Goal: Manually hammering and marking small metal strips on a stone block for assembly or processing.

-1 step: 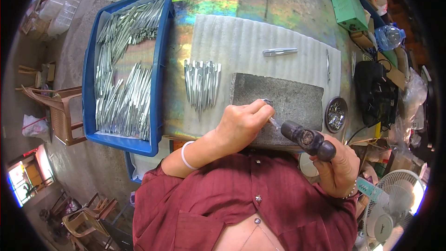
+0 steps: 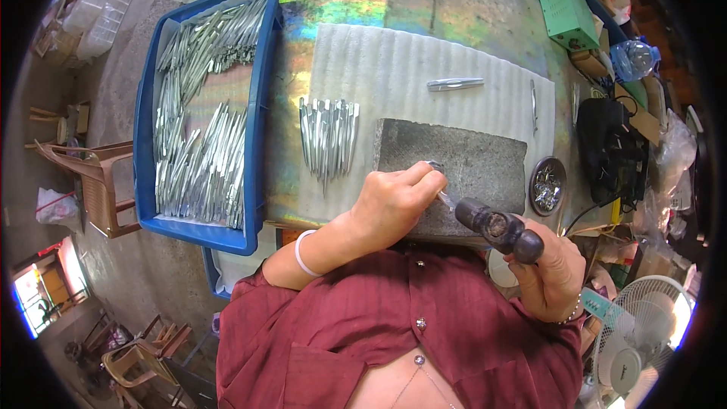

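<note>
My left hand (image 2: 400, 201) is closed in a pinch over the dark grey stone block (image 2: 469, 149). Between its fingers is a slim, shiny metal piece that looks like tweezers (image 2: 445, 199), mostly hidden by the fingers. My right hand (image 2: 551, 269) grips a ball-peen hammer (image 2: 497, 229), its dark head beside the tip of the held piece, over the block's near edge; whether they touch I cannot tell. Left of the block lies a row of silver tweezers (image 2: 329, 136). A single pair (image 2: 454, 85) rests beyond the block on the white foam sheet (image 2: 371, 53).
A blue tray (image 2: 257, 117) full of similar metal pieces stands on the left. Right of the block sits a round dark dish (image 2: 547, 185) of small shiny parts. Further right are a green box (image 2: 568, 15), a black device (image 2: 603, 144), a plastic bottle (image 2: 634, 60) and a fan (image 2: 636, 341).
</note>
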Available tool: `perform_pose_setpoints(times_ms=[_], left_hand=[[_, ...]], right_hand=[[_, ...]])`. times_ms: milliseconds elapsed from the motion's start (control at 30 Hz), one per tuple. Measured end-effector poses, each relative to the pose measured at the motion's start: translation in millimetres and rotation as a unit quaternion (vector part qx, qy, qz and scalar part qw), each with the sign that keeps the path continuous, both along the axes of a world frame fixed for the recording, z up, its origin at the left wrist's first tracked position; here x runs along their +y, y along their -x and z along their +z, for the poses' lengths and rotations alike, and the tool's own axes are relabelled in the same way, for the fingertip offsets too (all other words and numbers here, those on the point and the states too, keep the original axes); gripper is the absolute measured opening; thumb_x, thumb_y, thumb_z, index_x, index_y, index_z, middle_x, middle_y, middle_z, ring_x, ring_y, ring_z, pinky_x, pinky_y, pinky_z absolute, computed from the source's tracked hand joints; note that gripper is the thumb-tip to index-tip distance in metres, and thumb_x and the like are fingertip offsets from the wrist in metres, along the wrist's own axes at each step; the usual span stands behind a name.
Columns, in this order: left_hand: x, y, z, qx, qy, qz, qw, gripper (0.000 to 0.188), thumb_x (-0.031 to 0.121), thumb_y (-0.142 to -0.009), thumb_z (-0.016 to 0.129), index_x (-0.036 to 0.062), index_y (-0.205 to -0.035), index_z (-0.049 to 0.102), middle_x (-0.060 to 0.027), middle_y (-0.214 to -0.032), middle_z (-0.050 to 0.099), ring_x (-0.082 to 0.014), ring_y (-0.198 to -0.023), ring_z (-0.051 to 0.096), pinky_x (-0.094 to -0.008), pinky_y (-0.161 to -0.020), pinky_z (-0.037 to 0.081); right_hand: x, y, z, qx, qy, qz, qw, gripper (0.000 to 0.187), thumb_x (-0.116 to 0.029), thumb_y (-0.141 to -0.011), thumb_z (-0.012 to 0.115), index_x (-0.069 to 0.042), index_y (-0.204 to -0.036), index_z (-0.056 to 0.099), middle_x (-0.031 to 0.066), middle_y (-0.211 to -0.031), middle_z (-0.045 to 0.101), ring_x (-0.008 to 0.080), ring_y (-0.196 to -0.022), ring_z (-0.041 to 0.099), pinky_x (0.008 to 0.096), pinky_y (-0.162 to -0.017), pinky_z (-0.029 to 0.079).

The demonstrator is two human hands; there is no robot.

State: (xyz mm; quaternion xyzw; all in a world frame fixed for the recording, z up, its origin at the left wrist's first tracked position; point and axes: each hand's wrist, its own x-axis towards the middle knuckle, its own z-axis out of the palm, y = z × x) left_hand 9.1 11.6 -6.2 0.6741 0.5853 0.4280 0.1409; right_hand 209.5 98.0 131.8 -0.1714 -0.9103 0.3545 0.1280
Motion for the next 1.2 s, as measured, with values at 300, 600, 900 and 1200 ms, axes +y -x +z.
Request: perform_pose_setpoints(times_ms=[300,600,900,1200], left_hand=[[0,0,-1,0.02,0.003,-0.004,1.0,0.013,0.005,-0.075,0.057,0.0076,-0.086,0.051,-0.006,-0.077,0.052,-0.0233,-0.057,0.06,-0.0333,-0.045,0.047],[2,1,0,0.014,0.004,-0.014,1.0,0.013,0.005,-0.074,0.058,0.0071,-0.086,0.051,-0.0065,-0.077,0.053,-0.0239,-0.058,0.06,-0.034,-0.046,0.047],[4,0,2,0.0,-0.004,-0.025,1.0,0.015,0.002,-0.073,0.058,0.0067,-0.086,0.051,-0.0067,-0.079,0.054,-0.0253,-0.059,0.06,-0.0345,-0.046,0.047],[7,7,8,-0.008,0.037,0.008,0.999,0.017,-0.006,-0.073,0.059,0.0065,-0.084,0.058,-0.0074,-0.075,0.06,-0.0263,-0.064,0.062,-0.031,-0.051,0.049]], right_hand=[[0,7,-3,0.007,-0.065,0.032,0.997,0.056,0.006,-0.067,0.07,0.008,-0.12,0.05,0.0145,-0.079,0.061,0.0229,-0.06,0.061,0.0299,-0.05,0.049],[-5,-7,60,-0.504,-0.01,0.081,0.86,0.035,-0.003,-0.069,0.067,0.005,-0.103,0.063,0.0122,-0.074,0.062,0.025,-0.059,0.06,0.0294,-0.048,0.045],[-20,6,22,0.044,-0.316,-0.11,0.941,0.039,-0.009,-0.067,0.067,0.002,-0.104,0.062,0.0059,-0.071,0.058,0.0193,-0.056,0.057,0.0289,-0.046,0.041],[0,-11,19,-0.025,-0.104,-0.067,0.992,0.041,0.003,-0.077,0.062,0.007,-0.117,0.055,0.0127,-0.084,0.065,0.022,-0.056,0.061,0.0287,-0.055,0.05]])
